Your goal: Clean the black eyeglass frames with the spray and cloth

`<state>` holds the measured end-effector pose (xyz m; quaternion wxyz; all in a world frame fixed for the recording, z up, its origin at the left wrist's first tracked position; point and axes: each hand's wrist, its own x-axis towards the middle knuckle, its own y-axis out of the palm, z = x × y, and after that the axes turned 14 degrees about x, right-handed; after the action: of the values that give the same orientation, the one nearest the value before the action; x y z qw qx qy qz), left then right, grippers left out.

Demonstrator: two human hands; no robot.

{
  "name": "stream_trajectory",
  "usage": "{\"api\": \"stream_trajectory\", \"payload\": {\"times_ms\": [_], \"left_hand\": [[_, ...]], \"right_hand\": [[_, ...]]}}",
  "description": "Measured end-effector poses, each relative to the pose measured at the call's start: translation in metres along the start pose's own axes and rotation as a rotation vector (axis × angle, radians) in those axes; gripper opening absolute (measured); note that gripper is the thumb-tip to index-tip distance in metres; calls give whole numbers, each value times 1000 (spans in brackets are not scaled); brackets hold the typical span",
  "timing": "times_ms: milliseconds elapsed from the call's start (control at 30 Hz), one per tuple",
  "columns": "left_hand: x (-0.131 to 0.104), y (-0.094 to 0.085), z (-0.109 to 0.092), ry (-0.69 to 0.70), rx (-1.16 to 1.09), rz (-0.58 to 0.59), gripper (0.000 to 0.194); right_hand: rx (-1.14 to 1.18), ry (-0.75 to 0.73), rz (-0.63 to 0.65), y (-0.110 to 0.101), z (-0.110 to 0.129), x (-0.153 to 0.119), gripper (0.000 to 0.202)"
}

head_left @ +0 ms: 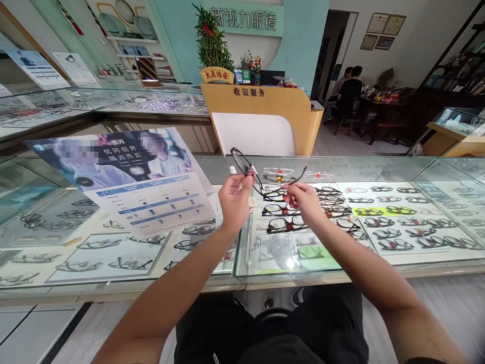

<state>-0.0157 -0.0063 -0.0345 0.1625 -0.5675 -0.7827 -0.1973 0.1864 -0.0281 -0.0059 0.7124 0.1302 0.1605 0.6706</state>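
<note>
A pair of dark-framed eyeglasses (pixel 239 161) is held up above the glass counter, tilted, with a temple reaching out to the right. My left hand (pixel 235 199) is closed in a pinch at the front of the frame, near the lenses. With thumb and fingers together, my right hand (pixel 306 202) grips the glasses by a temple. A small white tip (pixel 232 170) shows just behind my left fingers; what it belongs to is hidden. Below my hands, rows of eyeglasses (pixel 284 223), several with red tags, lie in the display, partly covered by my right hand.
A large printed card (pixel 159 202) stands on the counter at left. The glass counter (pixel 394 169) runs across in front of me, with more frames inside. Beyond it stand a wooden cashier desk (pixel 261 103) and a leafy plant (pixel 212 43). Two people (pixel 350 91) sit at the back right.
</note>
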Motion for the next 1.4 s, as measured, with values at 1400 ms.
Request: {"api": "stream_trajectory", "payload": {"times_ms": [1400], "left_hand": [[-16,2,0,83,112,339,36]], "right_hand": [[-722,-776,369,-3,-17,-22,41]]}}
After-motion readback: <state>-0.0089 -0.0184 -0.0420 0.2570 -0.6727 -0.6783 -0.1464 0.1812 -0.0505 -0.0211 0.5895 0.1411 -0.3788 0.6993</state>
